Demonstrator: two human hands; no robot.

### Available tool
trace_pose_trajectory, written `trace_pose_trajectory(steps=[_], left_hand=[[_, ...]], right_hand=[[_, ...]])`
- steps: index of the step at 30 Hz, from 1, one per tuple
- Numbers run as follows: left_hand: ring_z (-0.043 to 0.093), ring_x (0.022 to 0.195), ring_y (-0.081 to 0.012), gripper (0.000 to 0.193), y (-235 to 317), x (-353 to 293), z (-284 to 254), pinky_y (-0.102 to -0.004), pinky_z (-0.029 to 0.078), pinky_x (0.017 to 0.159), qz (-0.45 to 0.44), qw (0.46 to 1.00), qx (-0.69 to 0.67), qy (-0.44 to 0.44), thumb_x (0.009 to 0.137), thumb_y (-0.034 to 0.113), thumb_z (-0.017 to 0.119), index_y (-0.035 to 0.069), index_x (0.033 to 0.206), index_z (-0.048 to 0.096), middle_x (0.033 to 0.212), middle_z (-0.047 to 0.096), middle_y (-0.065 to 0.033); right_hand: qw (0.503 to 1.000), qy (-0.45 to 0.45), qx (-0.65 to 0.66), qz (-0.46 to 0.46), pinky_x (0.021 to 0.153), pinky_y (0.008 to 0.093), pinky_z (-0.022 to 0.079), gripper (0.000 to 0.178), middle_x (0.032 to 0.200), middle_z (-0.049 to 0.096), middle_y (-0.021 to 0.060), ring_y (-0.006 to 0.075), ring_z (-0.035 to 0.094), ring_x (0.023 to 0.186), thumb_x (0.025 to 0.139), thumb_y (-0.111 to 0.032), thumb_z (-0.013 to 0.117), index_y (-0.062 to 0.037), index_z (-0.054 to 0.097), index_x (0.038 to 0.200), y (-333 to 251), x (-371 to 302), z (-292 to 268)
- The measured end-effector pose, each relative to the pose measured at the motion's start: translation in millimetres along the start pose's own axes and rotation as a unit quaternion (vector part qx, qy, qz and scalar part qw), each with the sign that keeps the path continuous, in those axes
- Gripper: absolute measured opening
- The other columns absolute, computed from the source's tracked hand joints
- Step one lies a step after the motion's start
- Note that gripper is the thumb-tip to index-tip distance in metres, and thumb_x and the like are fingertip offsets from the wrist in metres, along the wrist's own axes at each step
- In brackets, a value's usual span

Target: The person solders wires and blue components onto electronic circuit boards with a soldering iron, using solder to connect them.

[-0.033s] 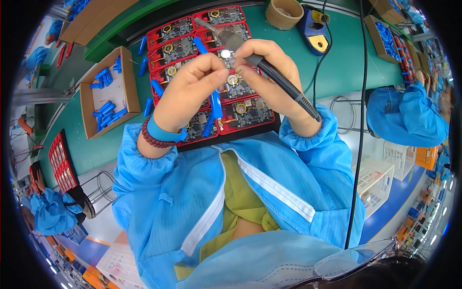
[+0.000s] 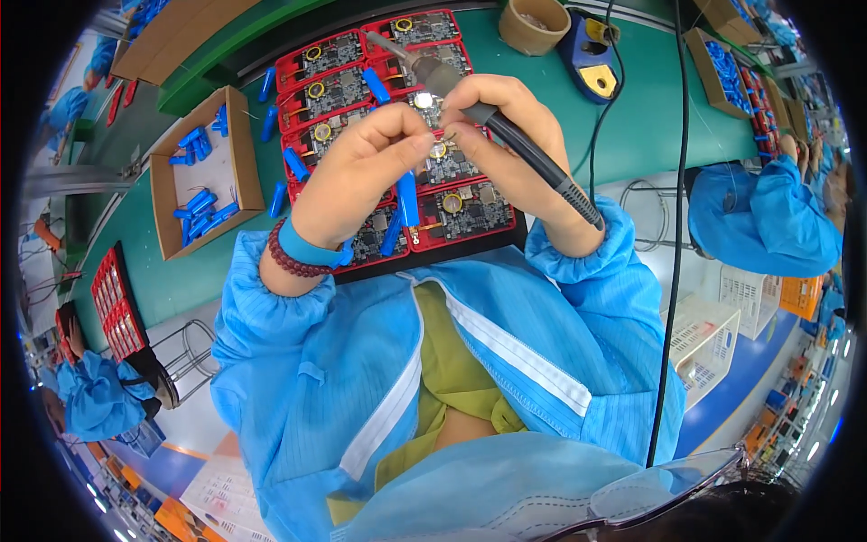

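My right hand is closed round a soldering iron, its metal end pointing to the far left over the boards. My left hand is pinched, its fingertips almost meeting the right thumb and forefinger; what they grip is too small to make out. Just below the left fingers shows a blue battery cell, partly hidden by the hand. Beneath both hands lie rows of circuit boards in red cases, several with a round yellow-rimmed part. More blue cells rest on and beside them.
A cardboard box with blue cells stands at left on the green bench. At the back right are a tan pot and a soldering iron stand with a yellow sponge. A black cable hangs at right. Co-workers sit either side.
Both hands have shifted very slightly to the right. The blue cell below my left fingers has moved a little right and nearer to me.
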State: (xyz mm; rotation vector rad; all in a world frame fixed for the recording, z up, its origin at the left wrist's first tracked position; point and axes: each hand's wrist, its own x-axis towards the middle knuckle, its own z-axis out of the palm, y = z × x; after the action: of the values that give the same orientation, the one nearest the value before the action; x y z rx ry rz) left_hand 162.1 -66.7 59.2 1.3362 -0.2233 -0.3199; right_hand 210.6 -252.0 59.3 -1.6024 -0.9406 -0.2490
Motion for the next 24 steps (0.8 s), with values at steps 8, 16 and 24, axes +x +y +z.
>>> trace_pose_trajectory(steps=[8, 16, 24], left_hand=[[0.047, 0.076, -0.0043, 0.014, -8.6, 2.6, 12.2, -0.0222, 0.039, 0.068, -0.063, 0.994, -0.073, 0.048, 0.09, 0.017, 0.058, 0.004, 0.094, 0.059, 0.082, 0.055, 0.0026], [0.053, 0.073, -0.0286, 0.005, -1.0, 13.6, 19.8, -0.037, 0.043, 0.065, 0.154, 0.853, 0.47, 0.165, 0.081, 0.006, 0.057, 0.001, 0.082, 0.055, 0.076, 0.057, -0.0113], [0.051, 0.073, -0.0328, 0.005, 0.3, 16.5, 23.4, -0.0398, 0.042, 0.065, 0.237, 0.819, 0.496, 0.165, 0.077, 0.001, 0.059, 0.001, 0.08, 0.054, 0.076, 0.055, -0.0132]], right_hand=[[0.994, -0.054, -0.021, -0.097, 0.071, 0.0279, 0.048, 0.025, 0.086, 0.062, 0.0071, 0.0195, 0.061, 0.078, 0.074, 0.007, 0.064, -0.0034, 0.058, 0.097, 5.2, -3.7, -8.2], [0.977, 0.016, -0.166, -0.131, 0.067, 0.035, 0.048, 0.034, 0.085, 0.061, 0.0074, 0.028, 0.059, 0.077, 0.067, -0.001, 0.068, -0.0099, 0.06, 0.098, 15.2, -1.1, -0.9], [0.982, -0.007, -0.16, -0.103, 0.067, 0.0355, 0.047, 0.035, 0.083, 0.059, 0.0074, 0.0268, 0.057, 0.076, 0.067, -0.004, 0.066, -0.0102, 0.059, 0.101, 19.7, -7.0, -0.6]])
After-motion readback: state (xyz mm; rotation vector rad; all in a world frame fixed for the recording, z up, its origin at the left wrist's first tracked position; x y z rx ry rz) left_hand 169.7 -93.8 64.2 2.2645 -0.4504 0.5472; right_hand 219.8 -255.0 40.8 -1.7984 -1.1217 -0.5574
